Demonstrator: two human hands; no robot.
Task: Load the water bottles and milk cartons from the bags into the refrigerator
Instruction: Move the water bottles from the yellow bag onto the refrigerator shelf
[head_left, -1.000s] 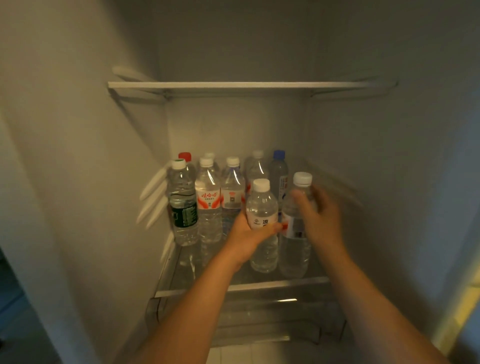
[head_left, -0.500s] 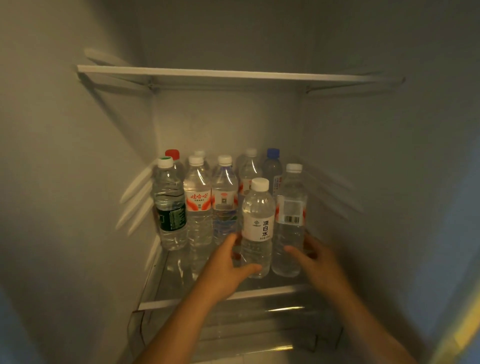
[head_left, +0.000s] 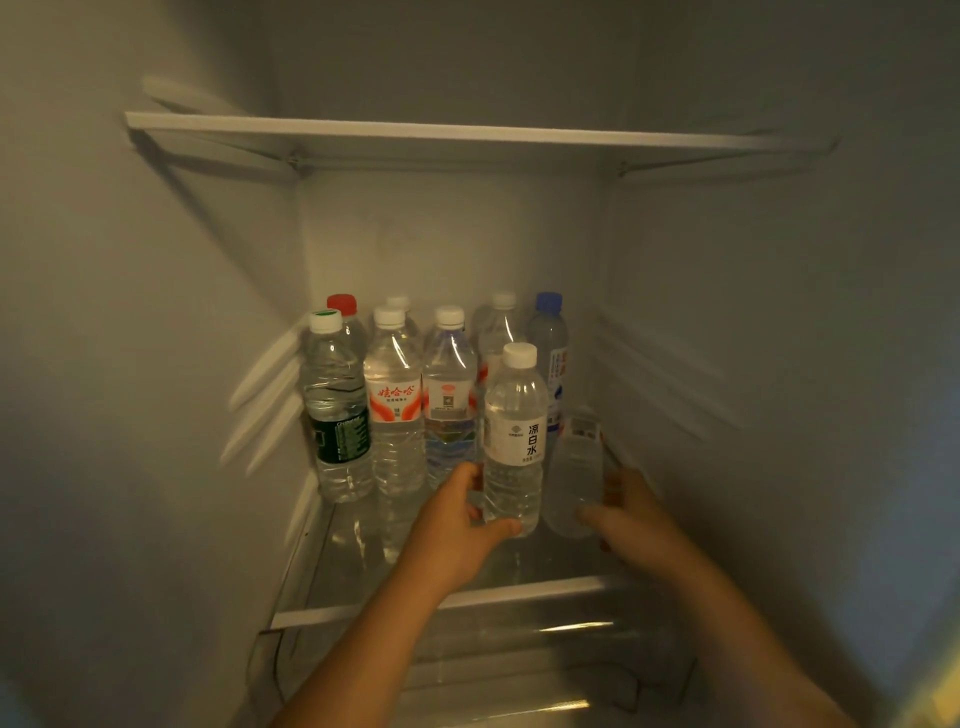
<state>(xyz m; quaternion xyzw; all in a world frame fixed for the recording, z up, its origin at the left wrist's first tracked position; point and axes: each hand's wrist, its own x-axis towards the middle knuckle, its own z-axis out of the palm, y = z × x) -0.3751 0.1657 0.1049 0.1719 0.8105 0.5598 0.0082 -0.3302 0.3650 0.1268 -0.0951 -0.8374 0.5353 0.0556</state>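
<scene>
Several water bottles stand on the fridge's glass shelf (head_left: 363, 605), among them a green-labelled one (head_left: 337, 415) at the left and a blue-capped one (head_left: 549, 343) at the back right. In front stands a white-labelled bottle (head_left: 514, 441); my left hand (head_left: 452, 530) grips its base, thumb in front. To its right a clear bottle (head_left: 574, 467) is blurred and looks tilted back, its cap hidden. My right hand (head_left: 631, 514) holds that bottle's base, close to the right wall. No milk cartons are in view.
An upper white shelf (head_left: 415, 130) spans the fridge with nothing visible on it. Below the glass shelf sits a clear drawer (head_left: 519, 660). Rail ridges (head_left: 270, 395) line the side walls. The front left of the glass shelf is bare.
Both hands slid from the bottles' upper parts down to their bases. The right clear bottle, upright half a second ago, now looks tilted and blurred. The view came closer.
</scene>
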